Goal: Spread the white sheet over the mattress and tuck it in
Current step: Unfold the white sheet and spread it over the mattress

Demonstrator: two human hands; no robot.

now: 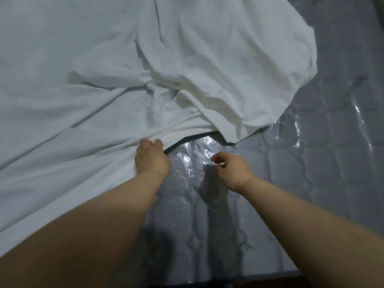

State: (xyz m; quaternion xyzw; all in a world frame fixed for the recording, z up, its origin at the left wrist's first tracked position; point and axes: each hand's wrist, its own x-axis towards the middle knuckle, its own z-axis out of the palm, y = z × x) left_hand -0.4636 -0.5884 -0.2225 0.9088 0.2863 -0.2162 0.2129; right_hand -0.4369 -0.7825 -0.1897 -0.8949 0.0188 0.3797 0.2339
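Observation:
The white sheet [83, 80] lies rumpled over the left and upper part of the mattress [311, 173], which is grey, quilted and wrapped in shiny plastic. A folded-over flap of sheet bunches at the upper middle and right. My left hand [150, 157] pinches the sheet's edge where it meets the bare mattress. Just to its right, my right hand [230, 168] hovers over the bare plastic with its fingers curled; it holds no sheet.
The mattress's near edge [207, 281] runs along the bottom of the view, with dark floor below it. A dark strip shows at the top right corner [379, 9], beyond the mattress.

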